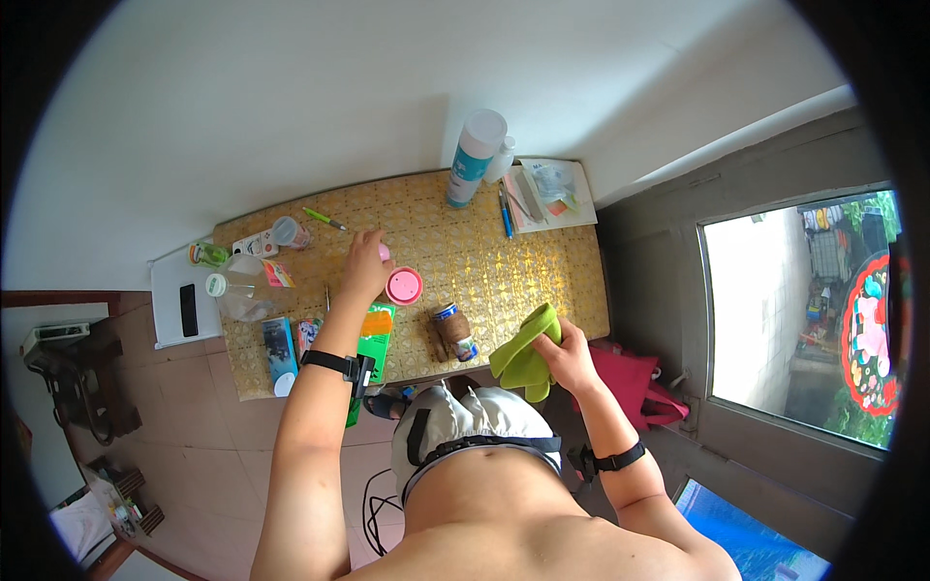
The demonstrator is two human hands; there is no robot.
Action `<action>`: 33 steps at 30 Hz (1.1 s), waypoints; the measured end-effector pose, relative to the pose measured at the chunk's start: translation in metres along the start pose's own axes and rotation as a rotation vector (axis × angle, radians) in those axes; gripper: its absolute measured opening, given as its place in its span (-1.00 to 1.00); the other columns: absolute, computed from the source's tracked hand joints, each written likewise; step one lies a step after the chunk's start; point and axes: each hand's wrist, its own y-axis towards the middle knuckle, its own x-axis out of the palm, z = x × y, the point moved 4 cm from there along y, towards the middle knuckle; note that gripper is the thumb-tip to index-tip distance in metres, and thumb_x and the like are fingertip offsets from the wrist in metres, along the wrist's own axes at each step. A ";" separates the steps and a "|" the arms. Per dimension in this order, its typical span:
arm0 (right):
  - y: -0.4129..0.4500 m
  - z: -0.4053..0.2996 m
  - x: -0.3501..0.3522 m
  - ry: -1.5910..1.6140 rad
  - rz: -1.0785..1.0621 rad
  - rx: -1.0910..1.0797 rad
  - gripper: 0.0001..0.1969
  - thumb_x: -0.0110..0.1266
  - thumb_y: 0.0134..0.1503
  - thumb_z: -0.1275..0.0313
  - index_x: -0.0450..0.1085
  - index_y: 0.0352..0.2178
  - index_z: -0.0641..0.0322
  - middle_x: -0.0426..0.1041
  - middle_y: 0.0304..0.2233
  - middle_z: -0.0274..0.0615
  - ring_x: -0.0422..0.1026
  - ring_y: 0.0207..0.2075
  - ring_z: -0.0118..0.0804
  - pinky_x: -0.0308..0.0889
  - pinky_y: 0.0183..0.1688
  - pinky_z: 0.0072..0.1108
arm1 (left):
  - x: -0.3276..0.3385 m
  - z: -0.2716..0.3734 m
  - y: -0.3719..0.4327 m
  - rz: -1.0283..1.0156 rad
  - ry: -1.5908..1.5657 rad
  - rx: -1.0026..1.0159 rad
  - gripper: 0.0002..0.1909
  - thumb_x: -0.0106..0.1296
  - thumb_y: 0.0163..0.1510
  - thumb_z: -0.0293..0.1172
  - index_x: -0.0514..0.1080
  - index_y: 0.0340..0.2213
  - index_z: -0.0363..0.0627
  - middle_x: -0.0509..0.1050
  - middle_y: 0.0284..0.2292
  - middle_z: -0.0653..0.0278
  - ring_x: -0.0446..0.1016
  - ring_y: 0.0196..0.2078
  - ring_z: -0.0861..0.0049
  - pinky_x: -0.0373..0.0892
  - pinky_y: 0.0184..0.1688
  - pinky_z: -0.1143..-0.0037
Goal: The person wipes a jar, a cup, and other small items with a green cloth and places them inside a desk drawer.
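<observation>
My left hand (367,265) is over the middle-left of the table, its fingers curled round a small pink object (383,252) that they mostly hide. Just beside it stands a round pink container (404,286), seen from above. A folded green cloth (524,354) is gripped in my right hand (568,356) at the table's front edge. Between the two hands, a can (455,332) wrapped in brown cord lies on its side. A green packet with an orange patch (376,330) rests under my left forearm.
At the back are a tall white-and-teal canister (476,160), a white bottle (500,161), a blue pen (506,214) and papers (574,218). Leftward are a green pen (323,218), a clear jug (247,287), a plastic cup (289,232) and a blue box (279,352). A red bag (625,378) hangs right.
</observation>
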 end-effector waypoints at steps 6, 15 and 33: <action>-0.003 0.006 0.010 0.032 -0.034 0.001 -0.78 0.12 0.19 0.39 0.43 -0.23 0.38 0.54 -0.37 -0.21 0.51 -0.33 -0.43 0.44 -0.26 -0.54 | -0.016 -0.013 -0.016 0.145 -0.024 0.004 -0.50 0.09 0.07 -0.39 0.30 0.06 -0.23 0.30 0.09 -0.15 0.31 0.11 -0.03 0.28 0.15 0.24; 0.007 0.030 0.028 0.027 -0.188 0.026 -0.78 0.12 0.19 0.38 0.44 -0.22 0.35 0.55 -0.37 -0.22 0.51 -0.33 -0.42 0.44 -0.26 -0.51 | -0.052 0.051 -0.154 0.497 -0.224 0.014 -0.86 0.03 0.19 -0.39 0.50 -0.28 -0.16 0.57 -0.44 0.08 0.56 -0.43 0.18 0.45 -0.36 0.34; -0.111 0.142 0.075 -0.438 -0.336 0.007 -0.84 0.14 0.06 0.49 0.45 -0.29 0.32 0.51 -0.42 -0.10 0.53 -0.37 -0.27 0.41 -0.30 -0.46 | 0.321 -0.125 -0.347 -0.105 -1.465 -1.219 -0.82 0.09 0.02 -0.36 0.45 -0.31 -0.11 0.50 -0.30 0.22 0.48 -0.20 0.46 0.44 -0.13 0.42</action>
